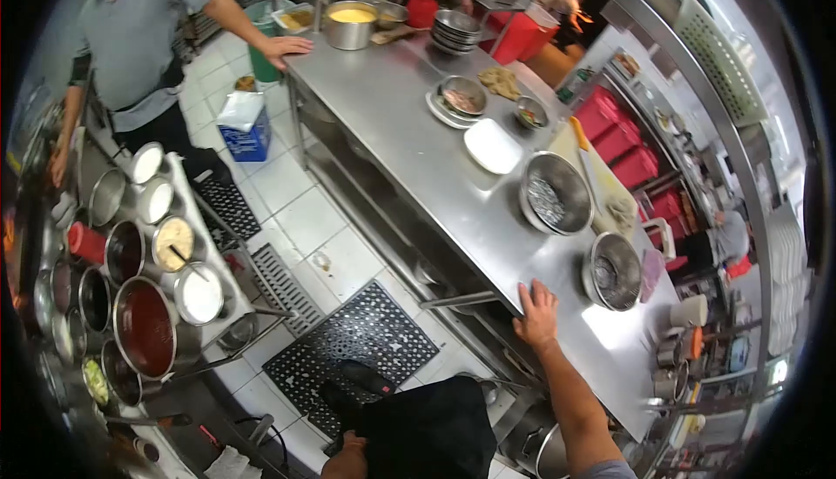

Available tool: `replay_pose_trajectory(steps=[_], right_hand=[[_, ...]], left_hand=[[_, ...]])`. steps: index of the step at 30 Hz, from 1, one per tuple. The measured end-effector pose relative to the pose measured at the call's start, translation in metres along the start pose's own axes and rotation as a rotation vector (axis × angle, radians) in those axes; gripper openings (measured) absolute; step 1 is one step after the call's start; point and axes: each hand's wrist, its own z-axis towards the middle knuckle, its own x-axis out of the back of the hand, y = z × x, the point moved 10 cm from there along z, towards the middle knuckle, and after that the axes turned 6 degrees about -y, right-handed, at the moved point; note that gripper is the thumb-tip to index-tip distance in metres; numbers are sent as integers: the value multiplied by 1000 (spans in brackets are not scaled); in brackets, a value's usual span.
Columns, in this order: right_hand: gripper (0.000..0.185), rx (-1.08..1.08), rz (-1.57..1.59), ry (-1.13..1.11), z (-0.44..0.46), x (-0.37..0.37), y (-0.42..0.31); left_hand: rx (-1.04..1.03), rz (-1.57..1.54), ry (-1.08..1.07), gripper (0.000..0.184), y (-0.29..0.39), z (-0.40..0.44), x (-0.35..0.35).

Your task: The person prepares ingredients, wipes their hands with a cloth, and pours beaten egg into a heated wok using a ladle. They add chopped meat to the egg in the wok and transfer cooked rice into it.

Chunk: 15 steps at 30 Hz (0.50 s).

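My right hand (538, 315) rests on the near edge of the steel table (392, 131), fingers stretched out and nothing held. Closest to it is a steel bowl (612, 272), with a larger steel bowl (556, 193) farther along. A white square plate (494, 146) lies beyond them. My left hand (350, 446) hangs low beside my black apron (431, 431). Its fingers are hidden, so I cannot make out whether it holds anything. A knife with an orange handle (580, 133) lies on a cutting board (614, 185) behind the bowls.
At left, a counter holds several pots, including one of red sauce (145, 329). A co-worker (144, 30) stands there, one hand on the table's far end. A black rubber mat (351, 348) and a blue box (246, 135) lie on the tiled floor.
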Motion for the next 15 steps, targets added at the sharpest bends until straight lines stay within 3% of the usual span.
replay_pose_trajectory(steps=[15], right_hand=[[86, 10, -7, 53, 0, 9, -1]], left_hand=[[-15, 0, -37, 32, 6, 16, -17]])
